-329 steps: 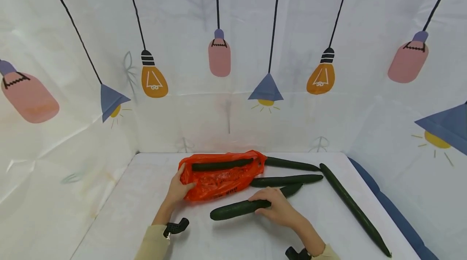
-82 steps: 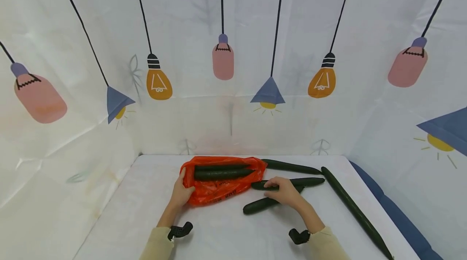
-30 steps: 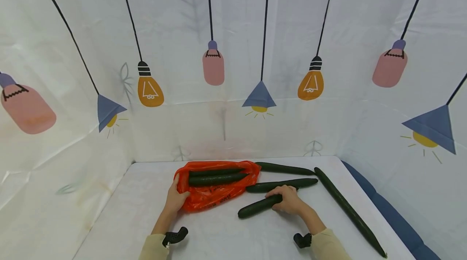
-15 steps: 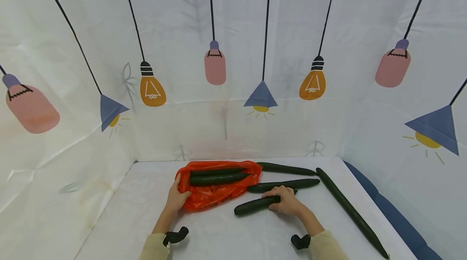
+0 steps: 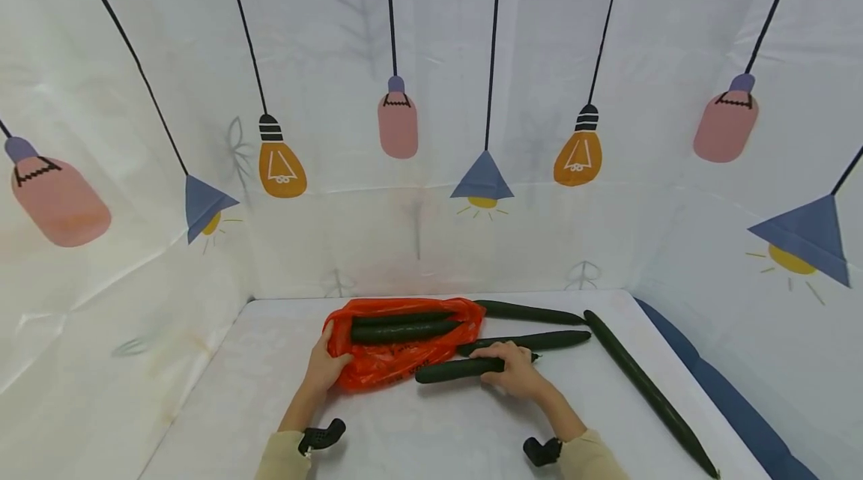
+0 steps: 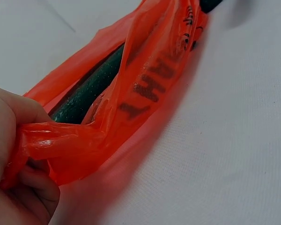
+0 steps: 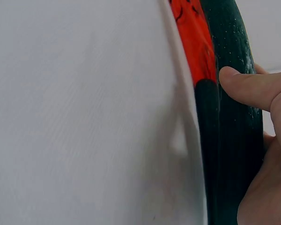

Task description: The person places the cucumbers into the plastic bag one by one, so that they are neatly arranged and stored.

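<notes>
My left hand (image 5: 325, 362) pinches the left edge of an orange-red plastic bag (image 5: 377, 374), as the left wrist view also shows, with thumb and fingers on the film (image 6: 103, 140). Two dark green cucumbers lie side by side in the bag's opening; the nearer cucumber (image 5: 401, 332) is the plainer one. My right hand (image 5: 512, 371) grips another cucumber (image 5: 448, 371) around its right half. Its left end points at the bag's near right side. The right wrist view shows my thumb along this cucumber (image 7: 236, 122), with red bag film behind.
Right of the bag, a cucumber (image 5: 529, 313) lies at the back and another cucumber (image 5: 559, 339) lies just behind my right hand. A long cucumber (image 5: 650, 394) slants along the right side of the white table (image 5: 404, 442). A printed sheet wall (image 5: 431, 240) rises behind.
My right hand has taken hold of the near cucumber and moved it left, toward the bag. Compared with the oldest frame, a second cucumber shows inside the bag. My left hand keeps its place.
</notes>
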A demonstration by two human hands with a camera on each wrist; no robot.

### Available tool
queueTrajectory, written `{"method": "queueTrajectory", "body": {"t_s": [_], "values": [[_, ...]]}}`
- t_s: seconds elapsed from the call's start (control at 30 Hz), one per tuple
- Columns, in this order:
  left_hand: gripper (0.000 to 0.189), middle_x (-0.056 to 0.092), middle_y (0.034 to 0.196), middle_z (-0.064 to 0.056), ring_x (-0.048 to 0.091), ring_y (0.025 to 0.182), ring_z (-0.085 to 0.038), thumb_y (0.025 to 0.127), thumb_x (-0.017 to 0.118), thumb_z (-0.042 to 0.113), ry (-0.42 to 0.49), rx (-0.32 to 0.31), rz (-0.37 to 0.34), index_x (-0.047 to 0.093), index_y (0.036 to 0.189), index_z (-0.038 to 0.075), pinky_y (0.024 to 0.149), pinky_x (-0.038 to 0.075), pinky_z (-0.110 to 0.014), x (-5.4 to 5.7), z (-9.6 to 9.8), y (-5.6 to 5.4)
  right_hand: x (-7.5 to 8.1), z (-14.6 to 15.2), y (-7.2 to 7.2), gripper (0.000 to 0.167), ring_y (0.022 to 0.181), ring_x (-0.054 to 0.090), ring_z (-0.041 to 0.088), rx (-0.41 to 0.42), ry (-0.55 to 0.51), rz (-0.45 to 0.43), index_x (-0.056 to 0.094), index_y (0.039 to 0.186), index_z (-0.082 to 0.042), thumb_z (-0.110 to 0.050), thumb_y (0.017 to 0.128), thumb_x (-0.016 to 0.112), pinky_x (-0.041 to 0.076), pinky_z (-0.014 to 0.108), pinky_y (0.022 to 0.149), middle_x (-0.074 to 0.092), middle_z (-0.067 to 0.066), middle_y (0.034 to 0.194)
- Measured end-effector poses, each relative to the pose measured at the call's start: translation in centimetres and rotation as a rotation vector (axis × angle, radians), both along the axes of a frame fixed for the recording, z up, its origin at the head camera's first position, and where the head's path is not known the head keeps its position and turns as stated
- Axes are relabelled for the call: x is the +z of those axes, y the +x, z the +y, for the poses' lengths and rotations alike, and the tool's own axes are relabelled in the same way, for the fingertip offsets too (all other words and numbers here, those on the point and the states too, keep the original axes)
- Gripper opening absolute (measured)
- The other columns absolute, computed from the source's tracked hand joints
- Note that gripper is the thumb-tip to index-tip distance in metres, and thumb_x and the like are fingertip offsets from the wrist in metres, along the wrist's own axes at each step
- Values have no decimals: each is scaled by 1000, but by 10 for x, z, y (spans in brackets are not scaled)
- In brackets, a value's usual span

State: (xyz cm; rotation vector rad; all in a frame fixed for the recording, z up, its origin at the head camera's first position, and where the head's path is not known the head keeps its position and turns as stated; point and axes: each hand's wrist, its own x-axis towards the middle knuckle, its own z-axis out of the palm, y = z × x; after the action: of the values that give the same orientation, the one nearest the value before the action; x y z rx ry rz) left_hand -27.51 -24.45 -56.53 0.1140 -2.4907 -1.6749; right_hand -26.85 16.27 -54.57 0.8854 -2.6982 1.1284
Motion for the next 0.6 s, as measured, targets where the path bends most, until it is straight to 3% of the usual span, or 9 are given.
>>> {"method": "queueTrajectory", "body": {"t_s": [0.13, 0.37, 0.6], "values": [[85, 27, 149, -33, 33, 130, -46, 82, 61, -5, -26, 2, 4, 14, 154, -2, 106, 30, -58, -1, -4, 2, 7, -13, 1, 40, 99, 48, 24, 9, -13, 1, 70, 115, -27, -11, 79, 77, 22, 50, 82, 66, -2, 115], [84, 31, 147, -33, 37, 128, -46, 81, 61, -5, -38, -1, 25, 16, 153, -4, 104, 33, -58, -4, -1, 6, 16, -28, 2, 42, 91, 45, 18, -10, 26, 16, 69, 117, -26, -8, 80, 76, 20, 49, 81, 64, -5, 106], [85, 28, 150, -31, 35, 129, -45, 82, 60, -5, 3, 10, 11, 15, 154, -2, 104, 32, -58, -1, 2, 4, 26, -46, -8, 40, 102, 50, 22, 4, 15, 79, 71, 114, -21, -7, 78, 78, 20, 50, 84, 64, -7, 106]]}}
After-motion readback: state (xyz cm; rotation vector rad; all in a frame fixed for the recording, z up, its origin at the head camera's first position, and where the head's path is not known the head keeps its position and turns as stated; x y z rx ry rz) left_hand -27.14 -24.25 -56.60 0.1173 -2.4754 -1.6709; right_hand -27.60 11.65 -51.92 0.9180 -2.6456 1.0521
